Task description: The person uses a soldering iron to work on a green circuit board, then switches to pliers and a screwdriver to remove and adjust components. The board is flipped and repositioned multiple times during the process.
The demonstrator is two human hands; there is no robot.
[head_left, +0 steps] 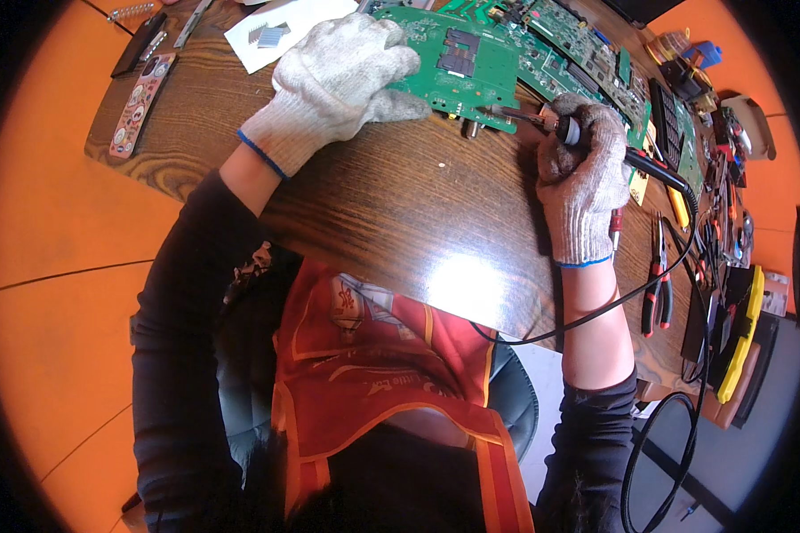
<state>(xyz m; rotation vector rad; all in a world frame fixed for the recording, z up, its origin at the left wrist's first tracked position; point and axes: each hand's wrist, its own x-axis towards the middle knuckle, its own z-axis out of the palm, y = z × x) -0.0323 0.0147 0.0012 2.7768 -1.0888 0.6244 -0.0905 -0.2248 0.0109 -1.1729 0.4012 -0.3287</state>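
My left hand (342,75), in a white knit glove, presses flat on a green circuit board (471,67) lying on the dark wooden table (391,204). In my right hand (582,173), gloved the same way, I grip a soldering iron (567,130) with a black handle. Its metal tip points left and touches the near edge of that board beside a small metal connector. The iron's black cord (649,293) loops down past my right forearm toward the floor.
More green circuit boards (578,44) lie behind. Red-handled pliers (656,293), a yellow-edged case (742,338) and other tools crowd the right edge. A remote control (140,105) and a white sheet with small parts (280,31) sit at the left. The floor is orange.
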